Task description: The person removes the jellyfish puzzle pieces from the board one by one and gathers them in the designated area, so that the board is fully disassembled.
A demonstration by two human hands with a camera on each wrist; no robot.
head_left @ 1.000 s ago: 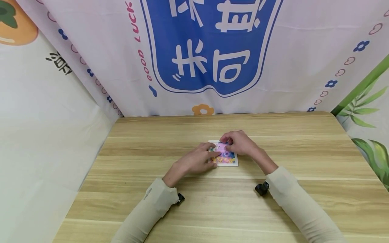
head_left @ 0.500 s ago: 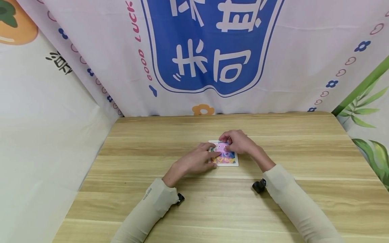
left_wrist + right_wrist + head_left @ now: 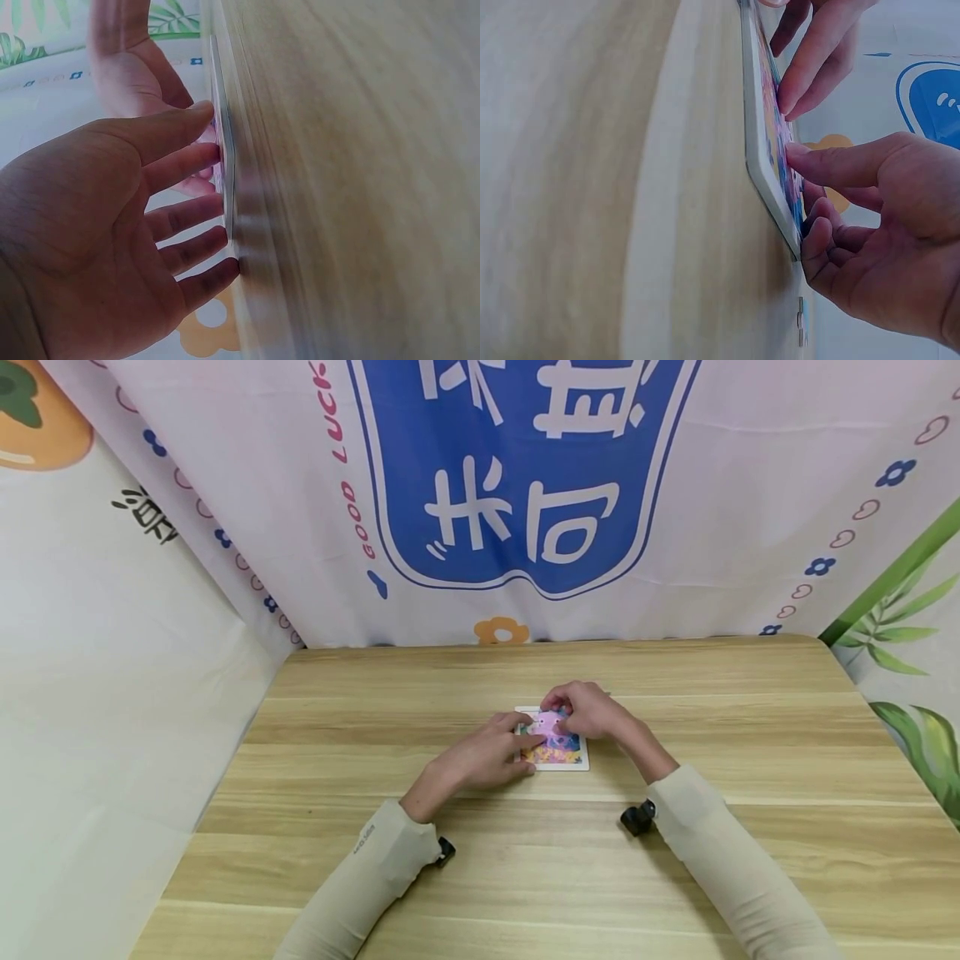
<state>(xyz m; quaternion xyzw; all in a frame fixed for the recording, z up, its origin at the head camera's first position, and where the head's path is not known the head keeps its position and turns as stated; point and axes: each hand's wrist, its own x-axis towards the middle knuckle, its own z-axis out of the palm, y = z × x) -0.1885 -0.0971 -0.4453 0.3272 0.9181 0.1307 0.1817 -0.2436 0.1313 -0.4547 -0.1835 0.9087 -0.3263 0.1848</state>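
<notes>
A small square jigsaw puzzle (image 3: 564,754) lies flat on the table, with a white border and a colourful picture of a pink figure. My left hand (image 3: 483,753) rests on its left side with the fingers fairly straight; in the left wrist view the left hand's fingertips (image 3: 184,217) touch its face and edge. At the upper right corner, my right hand (image 3: 592,710) holds the puzzle with curled fingers, its thumb (image 3: 832,163) pressing on the picture. The hands cover parts of the picture, and whether a loose piece is under the right fingers cannot be seen.
The wooden table (image 3: 360,693) reaches back to a printed cloth (image 3: 450,602). In the right wrist view a small flat item (image 3: 802,322) lies on the table beyond the right hand. Each sleeve carries a black wrist camera, such as the right camera (image 3: 637,818).
My right forearm has shifted slightly to the left, and the right hand has moved a touch with it over the corner. The left hand and the puzzle look nearly unchanged.
</notes>
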